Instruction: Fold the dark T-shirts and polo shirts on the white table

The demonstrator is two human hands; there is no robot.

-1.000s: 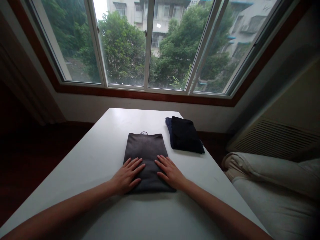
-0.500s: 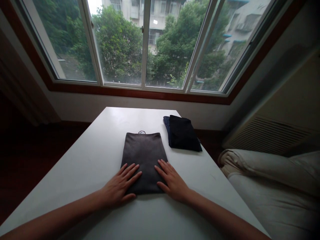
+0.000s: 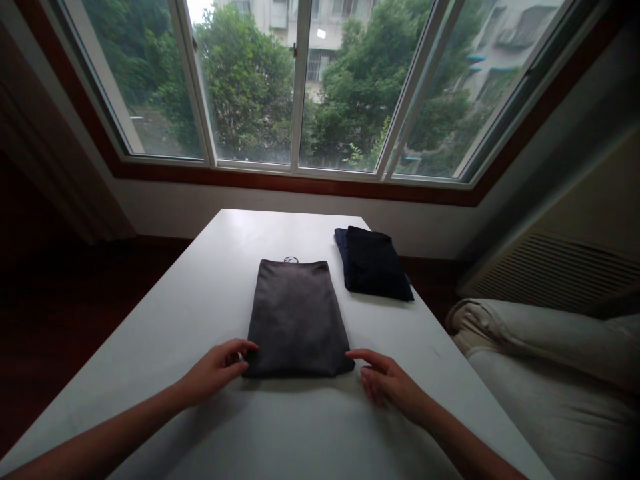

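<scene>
A dark grey folded cloth piece [image 3: 297,317], perhaps a garment, lies flat on the white table, its near edge towards me. A thin dark cord loop [image 3: 291,259] shows at its far edge. My left hand [image 3: 217,370] is at its near left corner, index fingertip on the edge and thumb a little below, with a gap between them. At the near right corner, the index finger of my right hand [image 3: 393,387] stretches out and touches the edge, while the other fingers bend loosely. Neither hand visibly grips the cloth.
Folded black and navy cloths [image 3: 377,263] lie stacked at the right edge of the white table [image 3: 200,287]. To the right stands a pale cushioned seat [image 3: 540,373]. Beyond the table's far edge are a wall and a window [image 3: 295,100].
Both hands have left the top of the grey cloth, where they lay flat with fingers spread, and moved outward to its near left and right corners. The view has shifted slightly.
</scene>
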